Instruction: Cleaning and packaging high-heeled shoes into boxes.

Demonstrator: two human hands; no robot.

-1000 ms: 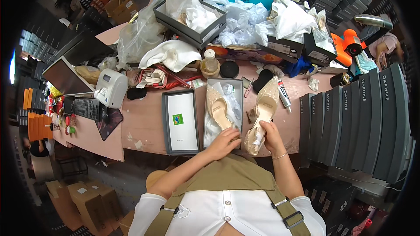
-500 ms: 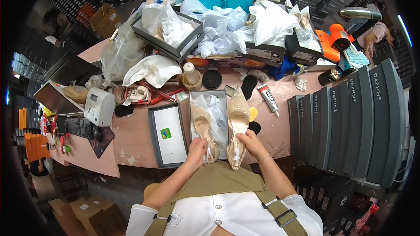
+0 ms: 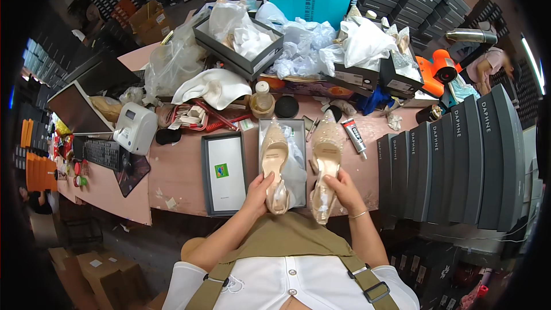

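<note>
Stacks of dark shoe boxes fill the room behind a pinkish surface (image 3: 178, 166), and a row of grey boxes (image 3: 439, 175) lines its right edge. At the middle of the near edge, the left hand (image 3: 261, 192) holds a glittery left shoe (image 3: 274, 158) above an open box (image 3: 303, 163), its fingers pinching the shoe's side near the heel. The right hand (image 3: 344, 190) grips the glittery right shoe (image 3: 327, 158) likewise, just right of that box. Left of the box, along the near edge, lies a grey lid (image 3: 205, 175) with white inside; a tube (image 3: 353, 138) lies farther from that edge, right of both shoes.
</note>
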